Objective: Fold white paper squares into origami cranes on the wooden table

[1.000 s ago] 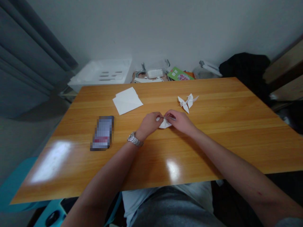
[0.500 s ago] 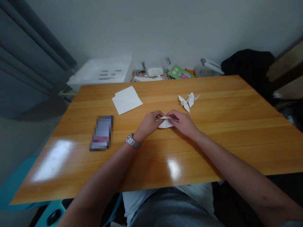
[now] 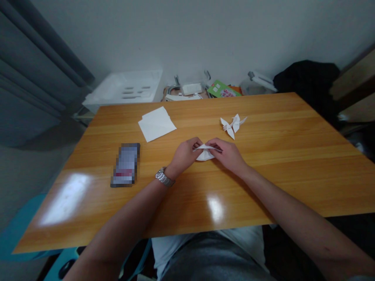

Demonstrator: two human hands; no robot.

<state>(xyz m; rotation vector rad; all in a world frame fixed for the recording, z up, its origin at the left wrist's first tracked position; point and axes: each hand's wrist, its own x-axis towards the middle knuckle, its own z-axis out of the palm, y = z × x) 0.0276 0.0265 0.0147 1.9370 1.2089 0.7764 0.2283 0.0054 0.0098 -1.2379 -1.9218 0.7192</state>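
A: Where was the workpiece located?

B: The folded white paper (image 3: 205, 156) was between the left hand (image 3: 184, 153) and the right hand (image 3: 231, 155), near the middle of the bench (image 3: 181, 207), well in from its near edge. An origami figure (image 3: 236, 125) sat toward the far edge; white paper sheets (image 3: 157, 125) lay nearer the far left corner.

A: What was the state of each hand?

B: The left hand pinched the paper's left end, and the right hand pinched its right end. Exact fingertip contact was partly hidden.

A: How was the workpiece rated for handling?

B: By judgement: light, thin, springy at the folds and easily creased or torn. The recommended hold was a gentle pinch at both outer ends, without pressing the flared lower part.
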